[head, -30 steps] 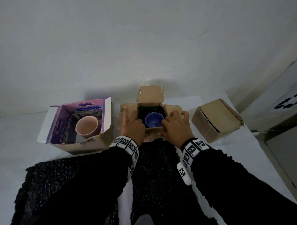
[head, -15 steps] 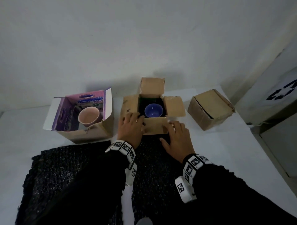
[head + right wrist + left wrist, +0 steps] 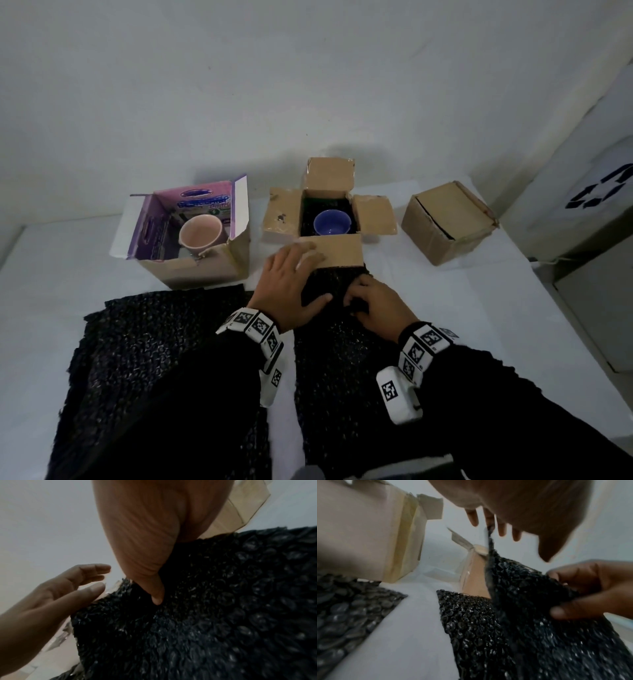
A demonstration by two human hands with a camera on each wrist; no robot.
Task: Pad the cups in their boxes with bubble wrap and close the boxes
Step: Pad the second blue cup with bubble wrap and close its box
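Observation:
A blue cup (image 3: 331, 222) sits in the middle cardboard box (image 3: 279, 219), whose four flaps are spread open. A pink cup (image 3: 200, 234) stands in the open purple-lined box (image 3: 191, 267) to the left. A black bubble wrap sheet (image 3: 342, 359) lies in front of the middle box. My right hand (image 3: 359, 301) pinches its far edge (image 3: 522, 577) and lifts it, thumb on top (image 3: 157, 595). My left hand (image 3: 301, 263) hovers over the box's front flap with straight fingers (image 3: 502, 530) and holds nothing.
A closed cardboard box (image 3: 445, 222) stands at the right. A second black bubble wrap sheet (image 3: 154, 342) lies on the white table (image 3: 479, 325) at the front left. A white cabinet with a recycling mark (image 3: 596, 192) borders the table on the right.
Both hands have drawn back from the blue cup's box toward me. My right hand has dropped to the bubble wrap and taken hold of its far edge.

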